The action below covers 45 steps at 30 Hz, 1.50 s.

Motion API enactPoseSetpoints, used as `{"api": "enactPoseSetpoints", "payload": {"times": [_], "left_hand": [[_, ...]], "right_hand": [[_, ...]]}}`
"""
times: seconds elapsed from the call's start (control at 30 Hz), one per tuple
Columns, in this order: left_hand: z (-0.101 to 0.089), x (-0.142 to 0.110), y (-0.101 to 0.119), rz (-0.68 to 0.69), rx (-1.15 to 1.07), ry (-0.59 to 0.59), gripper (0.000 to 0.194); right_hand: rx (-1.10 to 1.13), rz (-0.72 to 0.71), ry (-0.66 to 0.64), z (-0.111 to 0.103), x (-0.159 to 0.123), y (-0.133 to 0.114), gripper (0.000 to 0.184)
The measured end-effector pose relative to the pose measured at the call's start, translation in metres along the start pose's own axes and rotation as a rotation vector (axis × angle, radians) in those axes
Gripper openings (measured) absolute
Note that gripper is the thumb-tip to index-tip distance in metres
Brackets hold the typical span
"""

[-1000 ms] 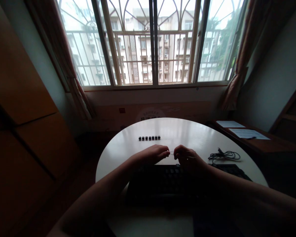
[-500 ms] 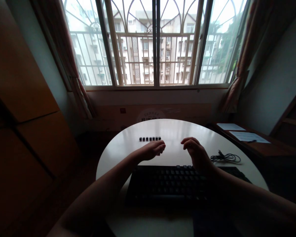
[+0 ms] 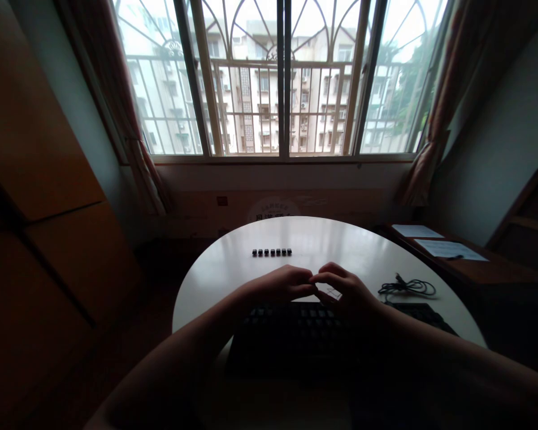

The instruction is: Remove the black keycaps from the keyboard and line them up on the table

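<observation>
My left hand [image 3: 291, 282] and my right hand [image 3: 347, 288] meet at the fingertips above the back edge of a black keyboard [image 3: 305, 334]. The left fingers are pinched together at the right fingertips; whatever they grip is too small and dark to make out. Thin bent wires show under the curled fingers of my right hand, looking like a wire keycap puller [image 3: 334, 293]. Beyond the left hand, several small black keycaps [image 3: 272, 252] stand in a straight row on the white round table [image 3: 233, 263]. My hands and the shade hide parts of the keyboard.
A coiled black cable [image 3: 407, 286] lies on the table right of my right hand. At the right, a brown side table [image 3: 502, 269] holds paper sheets [image 3: 451, 249] and a pen [image 3: 455, 257]. A barred window [image 3: 282, 107] is ahead, an orange-brown cabinet [image 3: 40, 167] at left.
Both hands were apart; they have come together, the left moving right and the right moving left and nearer, until the fingertips meet. The wires now show under the right hand.
</observation>
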State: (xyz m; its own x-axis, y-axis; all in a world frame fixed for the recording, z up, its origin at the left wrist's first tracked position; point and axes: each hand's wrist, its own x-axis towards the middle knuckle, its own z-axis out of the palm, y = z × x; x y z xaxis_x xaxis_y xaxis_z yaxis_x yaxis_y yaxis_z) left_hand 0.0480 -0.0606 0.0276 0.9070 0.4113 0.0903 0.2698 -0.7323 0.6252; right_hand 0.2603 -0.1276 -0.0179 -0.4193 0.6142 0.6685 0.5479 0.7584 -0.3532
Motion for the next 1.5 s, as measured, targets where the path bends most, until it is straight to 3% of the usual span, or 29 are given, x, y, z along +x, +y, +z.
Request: {"api": "enactPoseSetpoints", "payload": {"times": [0.4,0.6,0.73,0.97,1.07,1.17,1.23,1.33,1.5], "left_hand": [[0.003,0.004,-0.009,-0.035,-0.067,-0.035,0.040],[-0.005,0.003,-0.015,-0.068,-0.020,0.037,0.043],[-0.014,-0.003,-0.014,-0.093,0.148,0.030,0.037],[-0.014,-0.006,-0.014,-0.188,0.288,-0.149,0.026],[-0.011,-0.004,-0.012,-0.237,0.276,-0.215,0.024],[-0.009,-0.003,-0.008,-0.295,0.251,-0.257,0.023],[-0.009,-0.003,-0.005,-0.323,0.238,-0.277,0.023],[-0.011,-0.005,-0.004,-0.328,0.236,-0.297,0.023],[-0.013,-0.006,-0.009,-0.332,0.262,-0.322,0.026]], "right_hand": [[0.014,0.059,-0.028,0.005,-0.001,0.009,0.020],[-0.012,0.018,0.065,0.001,0.002,0.010,0.020],[-0.136,-0.034,0.128,-0.017,0.006,0.004,0.018],[-0.369,-0.114,0.262,-0.069,0.026,-0.026,0.014],[-0.369,-0.044,0.133,-0.077,0.041,-0.021,0.013],[-0.368,0.024,-0.096,-0.065,0.060,0.006,0.012],[-0.371,0.089,-0.249,-0.049,0.075,0.033,0.009],[-0.265,0.367,-0.439,-0.019,0.098,0.078,0.014],[-0.133,0.542,-0.576,0.026,0.120,0.135,0.015]]}}
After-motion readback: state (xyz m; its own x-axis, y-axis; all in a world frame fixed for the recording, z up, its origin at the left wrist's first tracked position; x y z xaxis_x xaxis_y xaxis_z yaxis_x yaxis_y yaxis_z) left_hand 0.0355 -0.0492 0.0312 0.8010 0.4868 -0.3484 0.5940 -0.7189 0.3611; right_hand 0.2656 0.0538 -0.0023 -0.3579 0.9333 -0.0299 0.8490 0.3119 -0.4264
